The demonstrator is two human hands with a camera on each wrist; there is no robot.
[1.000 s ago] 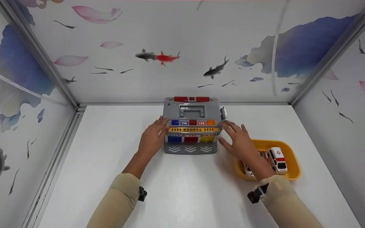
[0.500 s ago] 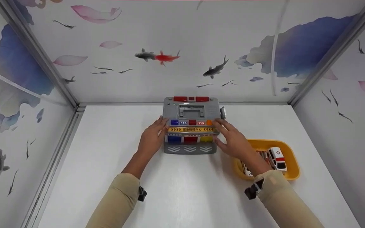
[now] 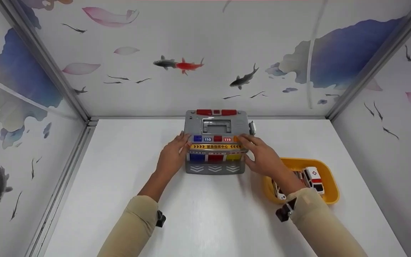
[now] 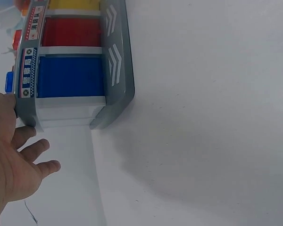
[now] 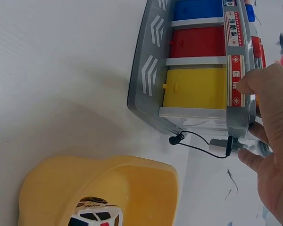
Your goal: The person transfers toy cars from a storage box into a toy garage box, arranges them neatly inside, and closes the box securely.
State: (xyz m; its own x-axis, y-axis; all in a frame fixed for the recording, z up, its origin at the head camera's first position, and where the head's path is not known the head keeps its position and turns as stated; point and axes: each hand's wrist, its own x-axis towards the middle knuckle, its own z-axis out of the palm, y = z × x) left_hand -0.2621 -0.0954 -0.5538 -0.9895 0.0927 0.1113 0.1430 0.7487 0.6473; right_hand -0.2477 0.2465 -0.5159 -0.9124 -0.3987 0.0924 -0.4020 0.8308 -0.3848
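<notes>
A grey toy garage (image 3: 215, 167) stands at the back of the white table, with blue, red and yellow doors along its front. Coloured buttons and a yellow sign strip line the front of its roof. My left hand (image 3: 170, 157) rests against its left front corner, and in the left wrist view several fingers (image 4: 35, 150) extend loosely beside it. My right hand (image 3: 266, 157) holds the right front edge of the roof. Its thumb (image 5: 249, 84) lies on the front label above the yellow door (image 5: 195, 88), while other fingertips reach the roof by the orange button.
A yellow tray (image 3: 330, 185) with several toy vehicles, among them a white ambulance (image 3: 313, 178), sits to the right under my right forearm. A key on a black cord (image 5: 198, 147) hangs at the garage's right side. Patterned panels (image 3: 205, 89) enclose the table.
My right hand has shifted left from beside the garage onto its right front roof edge near the orange button. My left hand and the garage have stayed in place.
</notes>
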